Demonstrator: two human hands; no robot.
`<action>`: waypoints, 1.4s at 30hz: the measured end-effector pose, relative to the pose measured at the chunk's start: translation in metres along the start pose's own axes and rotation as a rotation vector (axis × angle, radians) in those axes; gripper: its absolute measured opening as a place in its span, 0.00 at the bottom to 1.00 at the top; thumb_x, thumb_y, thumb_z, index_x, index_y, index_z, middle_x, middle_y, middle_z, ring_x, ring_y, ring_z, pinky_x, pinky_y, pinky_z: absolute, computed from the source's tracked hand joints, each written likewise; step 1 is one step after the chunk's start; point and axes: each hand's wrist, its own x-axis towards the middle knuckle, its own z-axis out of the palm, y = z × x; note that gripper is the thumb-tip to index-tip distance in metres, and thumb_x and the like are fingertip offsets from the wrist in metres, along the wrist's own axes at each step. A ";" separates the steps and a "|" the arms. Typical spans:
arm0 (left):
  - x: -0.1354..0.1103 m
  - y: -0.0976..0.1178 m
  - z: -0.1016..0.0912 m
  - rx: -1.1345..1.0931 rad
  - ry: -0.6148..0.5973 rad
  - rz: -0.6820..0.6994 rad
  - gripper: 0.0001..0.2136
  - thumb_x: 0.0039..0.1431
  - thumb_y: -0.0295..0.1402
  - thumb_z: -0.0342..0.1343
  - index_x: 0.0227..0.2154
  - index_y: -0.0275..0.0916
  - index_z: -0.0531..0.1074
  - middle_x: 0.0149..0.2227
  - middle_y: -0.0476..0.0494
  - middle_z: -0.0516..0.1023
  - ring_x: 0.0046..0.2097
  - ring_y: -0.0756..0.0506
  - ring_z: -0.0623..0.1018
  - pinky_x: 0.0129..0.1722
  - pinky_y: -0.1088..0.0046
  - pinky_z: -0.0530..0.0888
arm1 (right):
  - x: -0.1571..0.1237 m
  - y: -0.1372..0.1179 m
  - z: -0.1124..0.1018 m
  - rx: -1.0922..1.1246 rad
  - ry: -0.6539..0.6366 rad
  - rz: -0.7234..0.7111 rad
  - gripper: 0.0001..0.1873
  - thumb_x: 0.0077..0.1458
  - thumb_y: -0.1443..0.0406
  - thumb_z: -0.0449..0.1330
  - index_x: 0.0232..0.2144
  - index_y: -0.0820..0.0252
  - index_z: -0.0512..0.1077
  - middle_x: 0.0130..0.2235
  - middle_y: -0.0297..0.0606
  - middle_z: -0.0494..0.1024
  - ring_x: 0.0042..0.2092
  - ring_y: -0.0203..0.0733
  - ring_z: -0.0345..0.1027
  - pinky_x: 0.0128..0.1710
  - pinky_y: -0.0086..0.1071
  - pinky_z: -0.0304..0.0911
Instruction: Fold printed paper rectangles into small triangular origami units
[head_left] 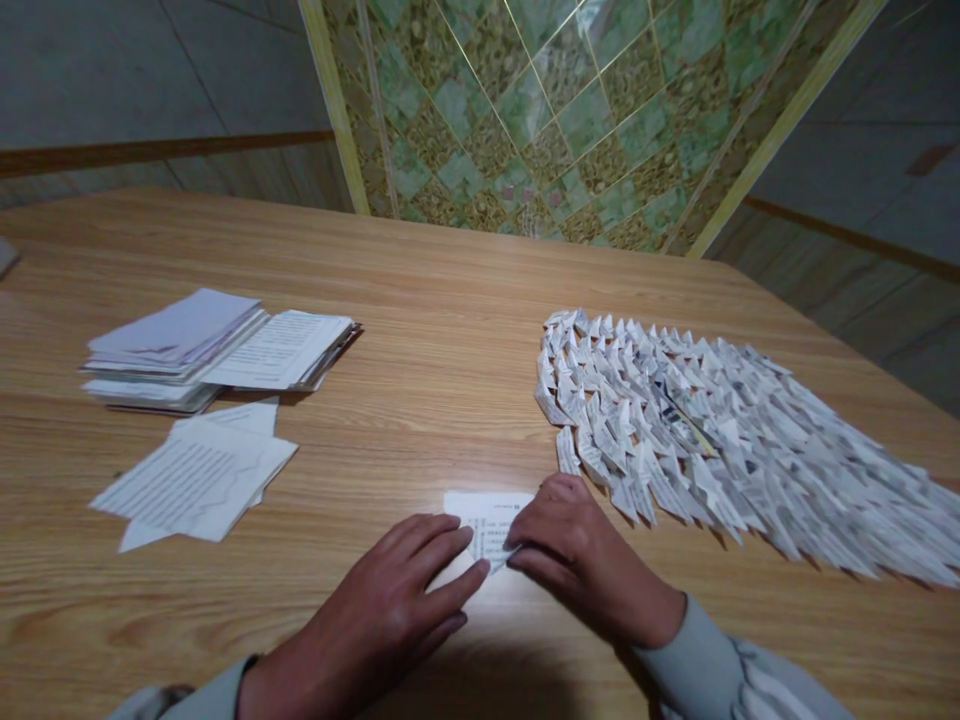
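A small printed sheet of paper (491, 508), partly folded, lies on the table between my hands. My left hand (409, 590) rests at its left side, fingers stretched out and apart, fingertips touching the paper. At the right side, my right hand (566, 545) has its thumb and fingers pinched on the paper's folded edge. The fingers hide part of the fold. Close beyond my right hand stand many folded paper boats (637, 410) in tight rows, made from printed pages.
On the left of the wooden table (420, 300) are a stack of paper (180, 335) and a pile of printed sheets (289, 350) leaning against it. Several loose sheets (202, 480) lie nearer me. A patterned green and gold tiled panel (555, 120) rises behind the table.
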 end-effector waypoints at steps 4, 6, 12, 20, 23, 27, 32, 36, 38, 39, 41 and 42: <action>0.000 0.002 0.003 0.015 0.020 -0.001 0.18 0.55 0.22 0.56 0.49 0.42 0.73 0.47 0.37 0.81 0.48 0.37 0.78 0.45 0.55 0.78 | 0.005 0.002 0.004 0.058 0.059 0.171 0.06 0.55 0.70 0.70 0.31 0.60 0.75 0.29 0.34 0.77 0.37 0.43 0.67 0.38 0.36 0.55; 0.000 0.003 0.004 0.022 0.027 -0.006 0.19 0.54 0.22 0.55 0.49 0.41 0.73 0.47 0.37 0.81 0.48 0.37 0.78 0.45 0.55 0.77 | 0.010 0.002 0.007 0.065 0.069 0.204 0.08 0.53 0.70 0.71 0.29 0.60 0.74 0.30 0.33 0.77 0.38 0.43 0.66 0.39 0.36 0.54; 0.000 0.005 0.005 0.029 0.043 -0.010 0.19 0.54 0.21 0.54 0.48 0.41 0.73 0.47 0.38 0.81 0.48 0.37 0.78 0.46 0.56 0.76 | 0.022 0.004 0.017 0.015 0.075 0.252 0.10 0.51 0.69 0.73 0.27 0.60 0.74 0.30 0.32 0.76 0.39 0.42 0.66 0.42 0.37 0.52; -0.002 0.009 0.008 0.030 -0.043 -0.063 0.18 0.57 0.22 0.55 0.50 0.40 0.72 0.49 0.38 0.80 0.50 0.37 0.77 0.50 0.56 0.74 | 0.024 0.003 0.018 -0.020 0.069 0.245 0.10 0.51 0.70 0.73 0.28 0.58 0.74 0.31 0.31 0.75 0.39 0.42 0.65 0.43 0.38 0.50; -0.001 0.011 0.008 0.072 -0.064 -0.054 0.24 0.59 0.19 0.53 0.57 0.44 0.68 0.50 0.37 0.78 0.49 0.37 0.77 0.48 0.55 0.74 | 0.026 0.000 0.018 -0.018 0.072 0.250 0.11 0.50 0.70 0.73 0.27 0.59 0.74 0.31 0.31 0.74 0.39 0.43 0.64 0.43 0.38 0.50; 0.001 0.012 0.007 0.093 -0.102 -0.043 0.24 0.59 0.20 0.54 0.57 0.44 0.68 0.50 0.36 0.78 0.49 0.36 0.77 0.47 0.54 0.75 | 0.027 -0.002 0.021 -0.020 0.091 0.273 0.11 0.51 0.70 0.73 0.26 0.59 0.73 0.30 0.31 0.75 0.39 0.43 0.65 0.42 0.38 0.50; 0.002 0.017 0.009 0.113 -0.082 -0.074 0.23 0.57 0.19 0.56 0.54 0.43 0.70 0.49 0.35 0.78 0.49 0.35 0.77 0.47 0.53 0.75 | 0.025 -0.004 0.021 -0.076 0.158 0.246 0.11 0.50 0.70 0.73 0.32 0.58 0.73 0.32 0.32 0.74 0.39 0.43 0.63 0.43 0.39 0.51; 0.001 0.020 0.012 0.100 -0.063 -0.106 0.23 0.55 0.17 0.55 0.53 0.43 0.71 0.49 0.35 0.78 0.49 0.34 0.76 0.47 0.52 0.74 | 0.019 -0.010 0.021 -0.177 0.139 0.150 0.08 0.55 0.71 0.69 0.30 0.59 0.72 0.32 0.34 0.74 0.38 0.44 0.63 0.40 0.38 0.51; 0.001 0.018 0.011 0.074 -0.036 -0.122 0.22 0.57 0.18 0.55 0.52 0.44 0.72 0.48 0.36 0.78 0.48 0.35 0.76 0.47 0.53 0.73 | 0.016 -0.014 0.024 -0.200 0.106 0.156 0.08 0.56 0.72 0.68 0.30 0.59 0.72 0.32 0.34 0.74 0.37 0.44 0.62 0.38 0.37 0.51; 0.002 0.016 0.010 0.046 -0.016 -0.131 0.21 0.58 0.19 0.55 0.51 0.44 0.72 0.47 0.37 0.78 0.47 0.36 0.76 0.46 0.54 0.73 | 0.015 -0.015 0.025 -0.204 0.093 0.171 0.08 0.56 0.72 0.67 0.30 0.59 0.72 0.32 0.34 0.74 0.37 0.44 0.62 0.38 0.37 0.51; 0.005 0.009 0.006 -0.050 0.013 -0.164 0.18 0.61 0.20 0.53 0.51 0.43 0.71 0.45 0.39 0.78 0.44 0.39 0.76 0.43 0.60 0.73 | 0.013 -0.018 0.027 -0.209 0.074 0.201 0.07 0.57 0.71 0.67 0.32 0.58 0.72 0.33 0.35 0.74 0.38 0.44 0.62 0.38 0.38 0.51; 0.008 0.005 0.003 -0.118 0.014 -0.189 0.17 0.63 0.21 0.52 0.52 0.42 0.71 0.44 0.40 0.78 0.43 0.41 0.76 0.42 0.62 0.73 | 0.012 -0.019 0.027 -0.209 0.065 0.209 0.06 0.57 0.71 0.66 0.32 0.58 0.72 0.34 0.36 0.74 0.38 0.45 0.62 0.38 0.38 0.52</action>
